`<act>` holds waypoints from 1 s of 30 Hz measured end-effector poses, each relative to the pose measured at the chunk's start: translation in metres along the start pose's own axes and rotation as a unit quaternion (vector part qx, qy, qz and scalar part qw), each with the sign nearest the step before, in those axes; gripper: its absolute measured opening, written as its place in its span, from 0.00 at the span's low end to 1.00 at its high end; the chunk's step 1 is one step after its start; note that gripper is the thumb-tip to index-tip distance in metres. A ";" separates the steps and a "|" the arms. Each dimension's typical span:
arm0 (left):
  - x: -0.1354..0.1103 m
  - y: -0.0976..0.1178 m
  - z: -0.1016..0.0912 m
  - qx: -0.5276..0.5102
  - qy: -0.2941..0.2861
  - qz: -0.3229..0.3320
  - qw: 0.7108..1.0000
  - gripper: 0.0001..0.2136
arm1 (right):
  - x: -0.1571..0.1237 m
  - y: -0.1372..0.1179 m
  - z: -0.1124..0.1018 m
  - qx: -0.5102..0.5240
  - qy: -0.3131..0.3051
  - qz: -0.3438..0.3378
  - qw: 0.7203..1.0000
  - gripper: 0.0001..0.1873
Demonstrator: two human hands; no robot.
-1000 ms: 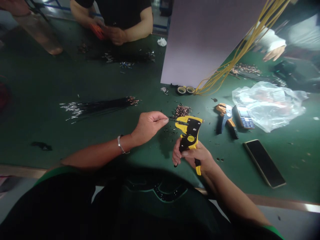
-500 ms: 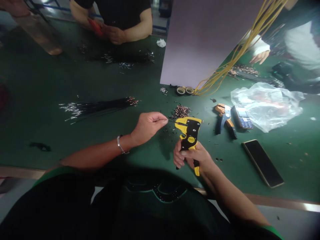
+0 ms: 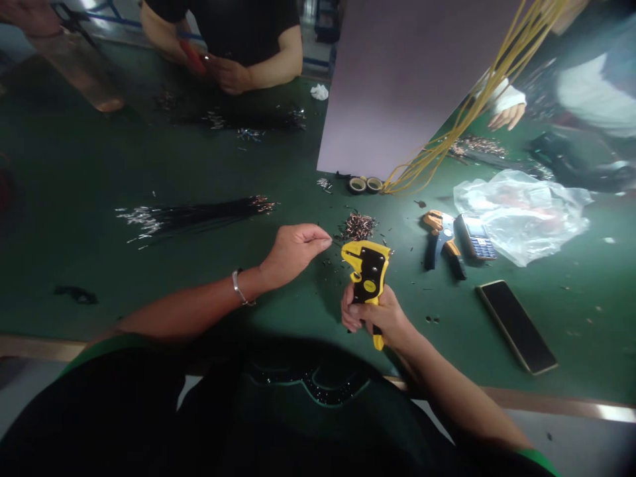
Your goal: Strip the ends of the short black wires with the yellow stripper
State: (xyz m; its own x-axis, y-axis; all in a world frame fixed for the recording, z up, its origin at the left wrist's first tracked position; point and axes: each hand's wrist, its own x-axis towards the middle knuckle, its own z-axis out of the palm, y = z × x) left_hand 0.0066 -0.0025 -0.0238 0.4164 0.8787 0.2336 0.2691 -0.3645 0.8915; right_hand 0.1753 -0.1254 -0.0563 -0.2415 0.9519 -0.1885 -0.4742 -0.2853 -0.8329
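My left hand [image 3: 297, 255] pinches a thin black wire [image 3: 335, 243] between thumb and fingertips, its short end pointing toward the tool. Wrapped around the handles of a yellow and black wire stripper [image 3: 370, 273] is my right hand [image 3: 375, 313]; the tool stands with its jaws up, facing left toward the wire. Whether the wire's tip touches the jaws I cannot tell. Just behind the jaws lies a heap of copper-coloured wire scraps [image 3: 358, 226]. A bundle of black wires [image 3: 203, 212] rests to the left, silvery tips at one end and copper ones at the other.
To the right lie an orange and blue hand tool [image 3: 442, 240], a keypad phone [image 3: 477, 236], a smartphone [image 3: 517, 326] and a clear plastic bag [image 3: 529, 215]. Two tape rolls [image 3: 365, 185] sit below a pale panel [image 3: 397, 86] beside yellow wires [image 3: 462, 126]. Co-workers' hands [image 3: 231, 75] are across the table.
The wire stripper has shifted slightly left and down in my right hand, and the wire no longer lies along its jaws. My left hand stays almost in place, still pinching.
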 end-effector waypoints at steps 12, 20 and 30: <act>0.004 0.010 -0.008 0.089 0.023 -0.002 0.996 0.06 | 0.011 -0.006 0.004 -0.314 0.094 -0.052 0.943 0.06; 0.005 0.008 -0.011 0.117 0.029 -0.009 0.993 0.06 | 0.013 -0.011 0.004 -0.281 0.075 -0.033 0.956 0.06; 0.015 -0.004 -0.007 0.088 0.013 -0.053 0.995 0.05 | 0.020 -0.010 -0.001 -0.176 0.065 0.000 0.982 0.08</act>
State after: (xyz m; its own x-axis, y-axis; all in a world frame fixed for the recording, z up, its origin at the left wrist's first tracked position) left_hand 0.0057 0.0146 -0.0210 0.3564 0.9215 0.1545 0.4589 -0.3167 0.8301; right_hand 0.1758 -0.1034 -0.0526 -0.1199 0.9645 -0.2353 -0.1455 -0.2515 -0.9569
